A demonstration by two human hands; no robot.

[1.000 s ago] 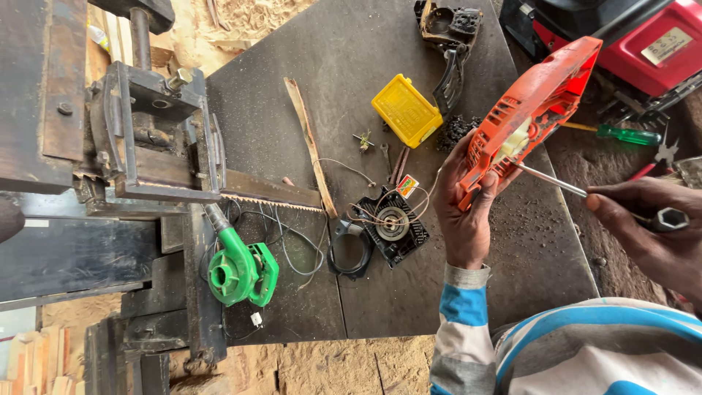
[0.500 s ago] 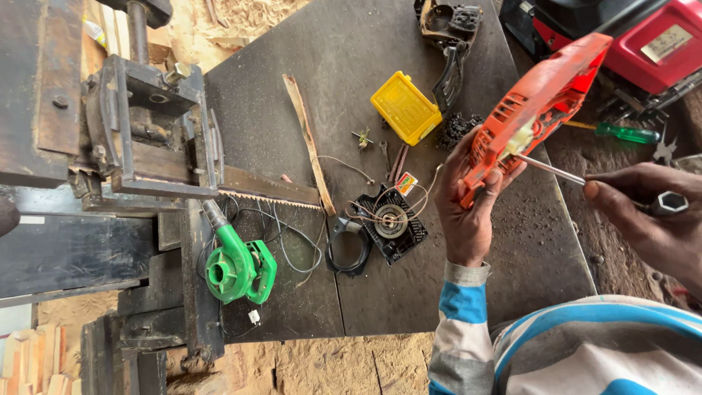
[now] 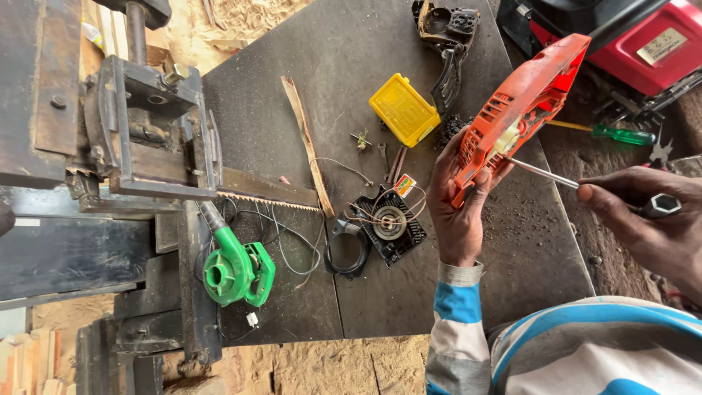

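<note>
Orange housing cover (image 3: 521, 110) held above the worktop's (image 3: 351, 66) right edge, long axis slanting from lower left to upper right. Left hand (image 3: 457, 201) closed around its lower end; right hand (image 3: 647, 219) gripping a screwdriver (image 3: 585, 183) whose shaft points left, tip touching the cover. Compared with a second earlier, the shaft lies flatter and the cover has barely shifted

The orange plastic housing (image 3: 523, 106) is a slotted, vented cover, held tilted above the bench with its long end rising toward the upper right (its lower end is wrapped by fingers). A pale part shows inside its open side. The long metal tool (image 3: 585, 183), thin-shafted with a hexagonal dark end, has its tip in that opening.
</note>
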